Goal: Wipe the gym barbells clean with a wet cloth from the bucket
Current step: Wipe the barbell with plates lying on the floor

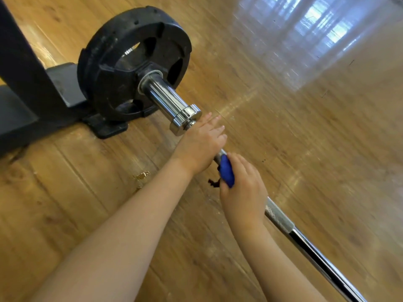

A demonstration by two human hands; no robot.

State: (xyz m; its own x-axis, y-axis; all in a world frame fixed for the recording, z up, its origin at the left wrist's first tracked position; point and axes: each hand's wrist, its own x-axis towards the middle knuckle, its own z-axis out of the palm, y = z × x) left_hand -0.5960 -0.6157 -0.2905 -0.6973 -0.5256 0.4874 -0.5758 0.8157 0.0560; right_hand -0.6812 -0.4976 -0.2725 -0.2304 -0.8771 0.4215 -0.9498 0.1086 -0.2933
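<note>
Centrally: chrome steel barbell (281, 219), running upper left to lower right; left hand (199, 144) upon it, fingers straight; right hand (243, 190) beside, fingers clamped on blue cloth (226, 171) around the bar.

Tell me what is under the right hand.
The right hand grips a blue cloth wrapped on the barbell shaft. The shaft beneath hand and cloth is hidden.

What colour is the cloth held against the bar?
Blue; the cloth shows best in the head view, in the right hand.
</note>
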